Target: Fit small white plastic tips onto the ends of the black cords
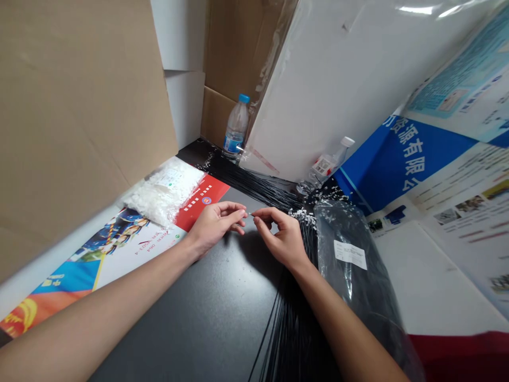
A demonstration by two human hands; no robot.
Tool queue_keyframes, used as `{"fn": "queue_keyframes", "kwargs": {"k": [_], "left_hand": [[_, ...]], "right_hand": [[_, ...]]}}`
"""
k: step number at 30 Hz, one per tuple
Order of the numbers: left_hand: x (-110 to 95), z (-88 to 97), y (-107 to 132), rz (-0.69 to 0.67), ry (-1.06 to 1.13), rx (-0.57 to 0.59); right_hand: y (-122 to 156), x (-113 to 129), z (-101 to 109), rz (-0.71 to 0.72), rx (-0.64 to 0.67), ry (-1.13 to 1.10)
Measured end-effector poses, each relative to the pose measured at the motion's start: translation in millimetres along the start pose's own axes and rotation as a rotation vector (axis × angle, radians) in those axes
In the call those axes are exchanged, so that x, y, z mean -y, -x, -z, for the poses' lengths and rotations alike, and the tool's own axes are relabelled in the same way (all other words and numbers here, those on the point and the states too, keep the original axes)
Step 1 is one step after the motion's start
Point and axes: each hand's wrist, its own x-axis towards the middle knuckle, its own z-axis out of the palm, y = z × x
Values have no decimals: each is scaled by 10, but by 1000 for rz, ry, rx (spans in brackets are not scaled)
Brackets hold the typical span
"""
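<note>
Over the black tabletop, my left hand (214, 227) pinches a tiny pale piece between thumb and forefinger; its exact kind is too small to tell. Facing it from the right, my right hand (283, 237) is closed in a pinch on something thin, likely a wire end, at my left fingertips. The two pinches almost meet. Black wires (296, 313) run in a bundle under my right wrist, with small white connectors (304, 216) at their far ends. Left of my left hand lies a clear plastic bag of small white pieces (165, 191).
Another bundle of black wires (254, 183) stretches across the back. A blue-capped water bottle (235, 127) stands behind it; a white-capped bottle (328, 164) leans at the right. A large clear bag (358, 286) with a label lies right. Cardboard (79, 95) rises at left, printed boards (437, 159) at right.
</note>
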Motion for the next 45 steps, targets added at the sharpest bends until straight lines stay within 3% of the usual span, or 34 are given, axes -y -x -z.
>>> {"fn": "queue_keyframes", "kwargs": {"k": [11,24,29,45], "left_hand": [[2,29,-3,-11,-75,-6],[68,63,-11,-51,-254,108],[68,52,2,-78,-327,96],[99,61,-25,-159,-291,112]], "right_hand": [[13,-37,2,99,7,84],[20,-52,8,151,50,170],[18,-64,25,178,74,211],[22,-51,18,120,58,162]]}}
